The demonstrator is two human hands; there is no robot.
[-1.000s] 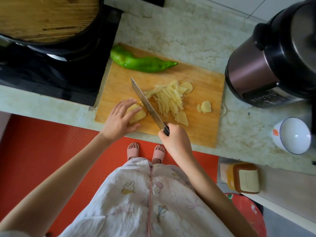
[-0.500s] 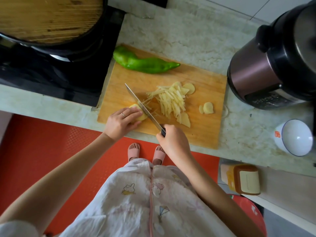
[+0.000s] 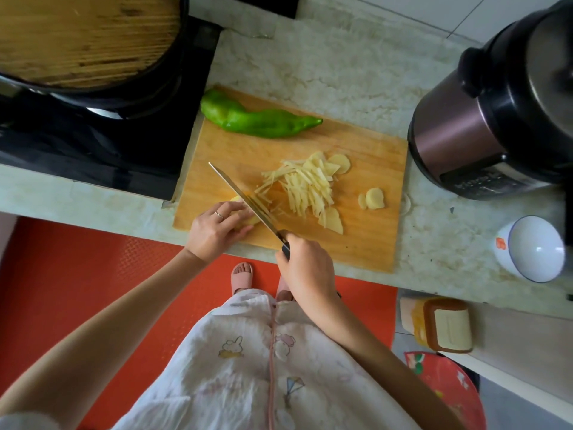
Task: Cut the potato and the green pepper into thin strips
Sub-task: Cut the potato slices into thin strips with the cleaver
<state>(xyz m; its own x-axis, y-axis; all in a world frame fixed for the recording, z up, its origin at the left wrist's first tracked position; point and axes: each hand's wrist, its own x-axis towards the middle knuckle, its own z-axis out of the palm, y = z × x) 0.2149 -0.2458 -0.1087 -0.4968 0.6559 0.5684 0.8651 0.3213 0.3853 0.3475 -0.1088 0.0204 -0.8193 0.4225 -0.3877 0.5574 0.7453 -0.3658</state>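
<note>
Green pepper point(image 3: 260, 125) on board point(image 3: 366, 243) far edge, cooker point(image 3: 459, 141) rt, bowl point(image 3: 533, 249) nr cooker

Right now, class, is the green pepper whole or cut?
Whole: the green pepper lies in one piece on the cutting board, apart from the knife.

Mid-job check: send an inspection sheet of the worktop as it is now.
Surface: wooden cutting board on a pale stone countertop.
Job's things: potato piece under the knife; potato strips and slices beside it; green pepper whole at the board's far edge.
Clutter: white bowl on the countertop, right.
Grippers: left hand holds the potato piece; right hand grips the knife handle.
Cables: nothing seen.
Surroundings: pressure cooker right; lidded pan on the stove left; red floor mat below.
</note>
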